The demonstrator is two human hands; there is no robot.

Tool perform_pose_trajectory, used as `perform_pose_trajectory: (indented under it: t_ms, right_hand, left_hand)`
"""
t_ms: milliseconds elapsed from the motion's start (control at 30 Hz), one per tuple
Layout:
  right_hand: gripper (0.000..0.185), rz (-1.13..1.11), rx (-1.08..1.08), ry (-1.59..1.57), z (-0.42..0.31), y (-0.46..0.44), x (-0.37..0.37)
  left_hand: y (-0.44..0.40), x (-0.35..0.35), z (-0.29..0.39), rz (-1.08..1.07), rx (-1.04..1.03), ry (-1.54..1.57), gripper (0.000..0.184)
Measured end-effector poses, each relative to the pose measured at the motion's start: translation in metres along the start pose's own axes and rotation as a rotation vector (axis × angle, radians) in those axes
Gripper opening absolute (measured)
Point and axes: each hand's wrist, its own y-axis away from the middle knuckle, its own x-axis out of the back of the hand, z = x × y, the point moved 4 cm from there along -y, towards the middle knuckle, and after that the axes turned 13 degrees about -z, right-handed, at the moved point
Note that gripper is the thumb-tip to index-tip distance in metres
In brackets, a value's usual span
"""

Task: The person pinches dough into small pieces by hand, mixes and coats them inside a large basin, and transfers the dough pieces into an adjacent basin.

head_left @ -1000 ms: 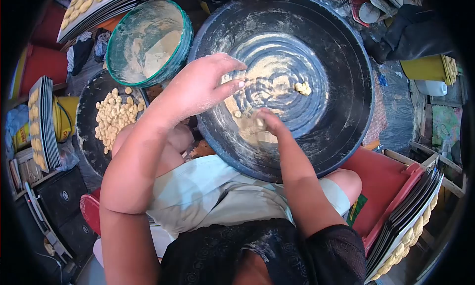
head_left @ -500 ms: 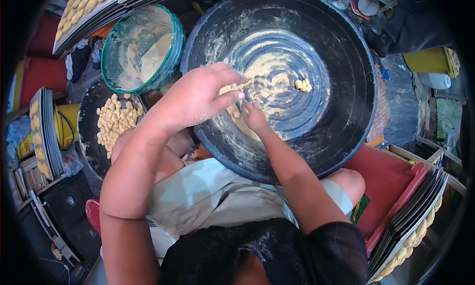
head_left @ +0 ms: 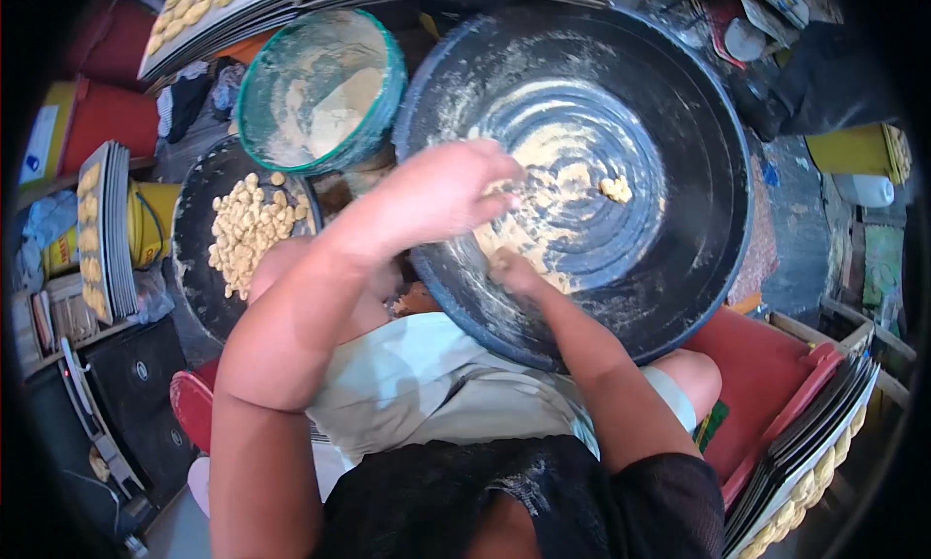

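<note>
A large black basin [head_left: 703, 171] has pale flour [head_left: 548, 142] smeared over its ringed bottom. Over the basin's left part, my left hand [head_left: 456, 192] is slightly blurred, its thumb apart from the fingers and nothing visible between them. Just below and right of it, my right hand [head_left: 516, 272] is low in the basin, near the flour, with its fingers curled together; whatever they hold is hidden by blur. A small yellowish dough lump [head_left: 615, 189] lies right of both hands on the basin bottom.
A green-rimmed basin [head_left: 373, 123] with flour stands at upper left. Below it, a dark tray [head_left: 194, 292] holds many dough pieces [head_left: 250, 231]. Stacked trays with dough stand at top left, far left and lower right [head_left: 815, 462]. A red container [head_left: 752, 384] is at right.
My right hand moved left toward my left thumb, then back down and slightly right. My left hand's fingers have shifted and blurred. The whole view has shifted slightly.
</note>
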Motion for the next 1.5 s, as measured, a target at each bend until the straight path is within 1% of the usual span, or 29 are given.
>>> perform_pose_trajectory:
  t_ms: [67, 133, 200, 267, 333, 367, 400, 433, 500, 533, 567, 600, 633, 667, 733, 767, 800, 833, 867, 933, 1033, 1100, 1133, 1167, 1233, 1300, 1367, 1400, 1500]
  right_hand:
    - [0.038, 0.467, -0.025, -0.347, -0.005, -0.005, 0.035]
    - [0.046, 0.615, 0.301, -0.731, -0.072, 0.010, 0.071]
    - [0.053, 0.787, 0.454, -0.916, -0.154, 0.028, 0.073]
    - [0.057, 0.665, 0.520, -0.850, -0.200, 0.004, 0.054]
    - [0.052, 0.447, 0.749, -0.652, -0.261, 0.009, 0.023]
    - [0.050, 0.334, 0.849, -0.543, -0.289, 0.014, 0.008]
    - [0.047, 0.281, 0.871, -0.458, -0.292, 0.018, 0.012]
    - [0.045, 0.229, 0.896, -0.374, -0.294, 0.021, 0.015]
    - [0.038, 0.240, 0.806, -0.263, -0.264, 0.022, 0.045]
    - [0.033, 0.460, 0.616, -0.084, -0.227, 0.028, 0.063]
    - [0.038, 0.575, 0.316, -0.082, -0.157, 0.005, 0.081]
    - [0.049, 0.576, 0.013, 0.033, -0.101, 0.008, 0.099]
    - [0.057, 0.558, -0.290, 0.108, -0.069, 0.031, 0.108]
    - [0.070, 0.348, -0.510, 0.105, -0.019, 0.039, 0.111]
    - [0.074, 0.406, -0.673, 0.138, 0.060, 0.039, 0.083]
    - [0.070, 0.537, -0.656, 0.067, 0.068, 0.035, 0.054]
    - [0.068, 0.669, -0.637, -0.003, 0.060, 0.020, 0.028]
    - [0.068, 0.534, -0.597, 0.100, 0.040, -0.001, 0.014]
    - [0.067, 0.399, -0.553, 0.200, 0.020, -0.019, 0.003]
    - [0.069, 0.122, -0.366, 0.193, 0.028, -0.074, -0.002]
    - [0.063, -0.291, -0.086, -0.238, 0.077, -0.117, 0.011]
    - [0.057, -0.155, -0.168, -0.085, -0.013, -0.012, 0.090]
    - [0.050, 0.071, -0.270, -0.297, -0.059, 0.045, 0.126]
    - [0.047, 0.353, -0.335, -0.359, -0.078, 0.076, 0.158]
    - [0.045, 0.888, -0.152, -0.187, 0.006, 0.064, 0.224]
    - [0.044, 0.552, 0.014, -0.106, 0.033, 0.070, 0.259]
    - [0.055, 0.726, -0.019, -0.284, 0.063, 0.079, 0.301]
    - [0.061, 0.812, -0.038, -0.371, 0.071, 0.081, 0.308]
    - [0.055, 1.097, -0.382, -0.138, 0.086, 0.067, 0.280]
  left_hand:
    - [-0.002, -0.009, -0.002, -0.071, 0.032, -0.032, 0.033]
    - [-0.001, -0.009, 0.004, -0.065, 0.041, 0.030, 0.032]
    - [0.002, -0.003, 0.002, 0.070, 0.066, -0.018, 0.033]
    - [0.000, 0.005, 0.004, 0.220, 0.027, -0.055, 0.033]
    - [0.002, 0.013, 0.002, 0.371, 0.042, -0.088, 0.032]
    - [0.004, 0.016, 0.002, 0.393, 0.048, -0.100, 0.031]
    - [0.006, 0.018, 0.001, 0.416, 0.059, -0.113, 0.031]
    - [0.007, 0.018, -0.002, 0.365, 0.061, -0.099, 0.032]
    - [0.006, 0.015, -0.002, 0.254, 0.067, -0.074, 0.032]
    - [0.006, 0.012, -0.002, 0.201, 0.077, -0.062, 0.032]
    - [0.006, 0.008, -0.002, 0.175, 0.080, -0.077, 0.032]
    - [0.005, 0.005, -0.002, 0.137, 0.080, -0.054, 0.032]
    - [0.004, 0.004, -0.002, 0.099, 0.081, -0.028, 0.032]
    - [0.001, 0.001, 0.000, 0.061, 0.082, 0.001, 0.033]
    - [-0.005, 0.001, 0.007, 0.007, 0.092, 0.031, 0.034]
    - [-0.009, 0.001, 0.009, -0.025, 0.088, 0.032, 0.034]
    - [-0.014, -0.002, 0.010, -0.056, 0.083, 0.033, 0.035]
    - [-0.019, -0.006, 0.010, -0.031, 0.026, -0.004, 0.035]
    - [-0.025, -0.008, 0.012, -0.054, 0.031, 0.002, 0.034]
    - [-0.036, -0.011, 0.017, -0.096, 0.044, 0.011, 0.034]
    - [-0.050, -0.014, 0.022, -0.153, 0.031, -0.003, 0.034]
    - [-0.057, -0.016, 0.022, -0.210, 0.033, 0.001, 0.034]
    - [-0.060, -0.018, 0.023, -0.237, 0.034, 0.007, 0.035]
    - [-0.063, -0.019, 0.024, -0.248, 0.027, 0.002, 0.035]
    - [-0.069, -0.021, 0.026, -0.265, 0.013, -0.009, 0.035]
    - [-0.075, -0.025, 0.028, -0.281, -0.010, -0.018, 0.035]
    - [-0.078, -0.027, 0.031, -0.289, -0.019, -0.032, 0.035]
    - [-0.079, -0.027, 0.033, -0.290, -0.018, -0.038, 0.036]
    - [-0.082, -0.032, 0.034, -0.292, -0.006, -0.047, 0.036]
